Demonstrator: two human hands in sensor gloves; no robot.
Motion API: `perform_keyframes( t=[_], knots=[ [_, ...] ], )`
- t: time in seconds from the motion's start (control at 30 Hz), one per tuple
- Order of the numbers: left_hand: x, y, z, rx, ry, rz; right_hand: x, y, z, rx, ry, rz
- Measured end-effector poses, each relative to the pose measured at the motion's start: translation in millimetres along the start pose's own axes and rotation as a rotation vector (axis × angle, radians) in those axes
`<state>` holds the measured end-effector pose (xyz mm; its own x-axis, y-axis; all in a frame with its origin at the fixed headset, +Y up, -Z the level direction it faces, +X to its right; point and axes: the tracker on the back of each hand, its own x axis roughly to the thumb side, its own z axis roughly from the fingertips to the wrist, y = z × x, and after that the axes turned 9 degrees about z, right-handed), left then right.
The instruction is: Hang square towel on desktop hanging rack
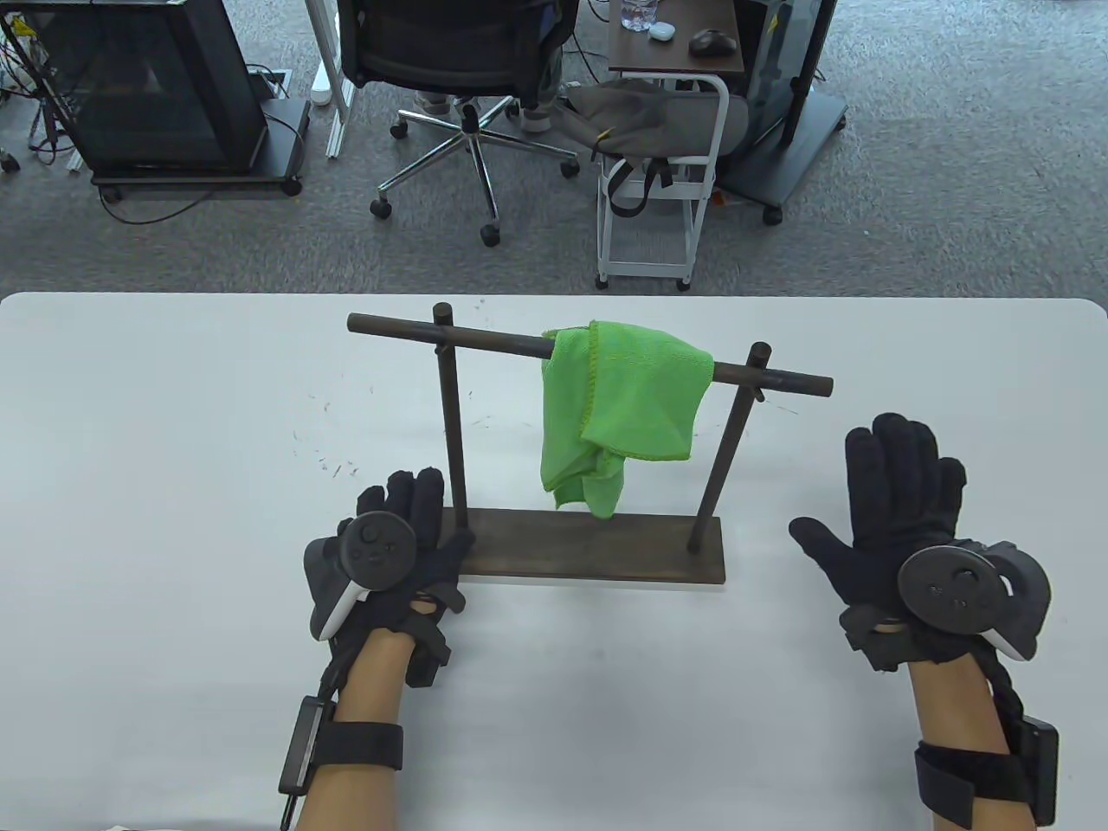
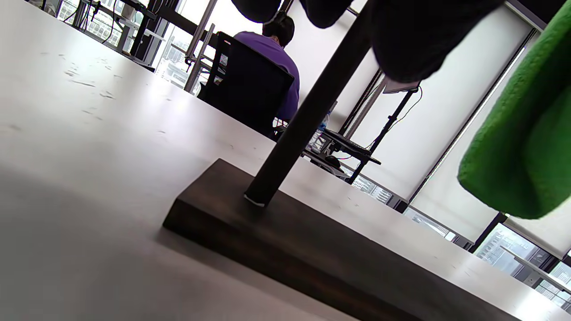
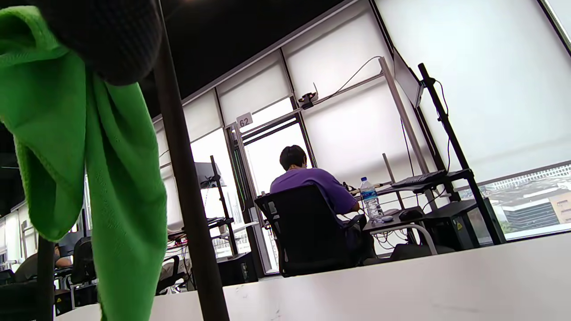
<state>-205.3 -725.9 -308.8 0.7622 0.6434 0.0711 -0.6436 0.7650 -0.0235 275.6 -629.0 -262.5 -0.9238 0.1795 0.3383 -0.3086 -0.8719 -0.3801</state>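
Bright green square microfibre towel (image 1: 619, 407) draped over the top bar of the dark wooden desktop hanging rack (image 1: 597, 545), towards its right post.

The left hand (image 1: 398, 554) rests on the rack's left base end, beside the left post, grasping nothing. The right hand (image 1: 900, 528) lies spread and empty on the white table (image 1: 173, 485), apart from the rack. Behind stand a black office chair (image 1: 450, 61) and a white wire cart (image 1: 662, 182).
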Motion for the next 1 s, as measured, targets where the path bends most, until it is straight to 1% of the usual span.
perform_keyframes(
  t=[0.1,0.17,0.23,0.43,0.57,0.63,0.77,1.0],
  knots=[
    [-3.1,-2.8,-0.8,-0.011,0.018,0.001,-1.1,22.3,5.5,0.043,-0.015,0.035],
    [-6.1,-5.1,-0.9,-0.022,0.033,-0.009,-2.0,36.5,7.9,0.122,-0.020,0.082],
    [-9.7,-8.6,-0.5,-0.035,0.053,-0.012,-4.2,47.6,12.2,0.162,-0.008,0.107],
    [-22.1,-15.7,-1.3,-0.089,0.123,-0.036,-12.2,74.3,21.5,0.324,0.043,0.156],
    [-30.6,-16.0,-1.2,-0.095,0.159,-0.024,-20.4,91.6,25.9,0.408,0.083,0.156],
    [-33.0,-17.5,0.0,-0.104,0.172,-0.009,-24.6,98.0,28.0,0.445,0.097,0.188],
    [-31.2,-18.7,0.8,-0.114,0.162,-0.019,-29.6,105.1,29.8,0.482,0.121,0.185],
    [-23.8,-20.5,2.5,-0.115,0.131,-0.010,-30.3,106.2,29.4,0.480,0.121,0.169]
  ],
)
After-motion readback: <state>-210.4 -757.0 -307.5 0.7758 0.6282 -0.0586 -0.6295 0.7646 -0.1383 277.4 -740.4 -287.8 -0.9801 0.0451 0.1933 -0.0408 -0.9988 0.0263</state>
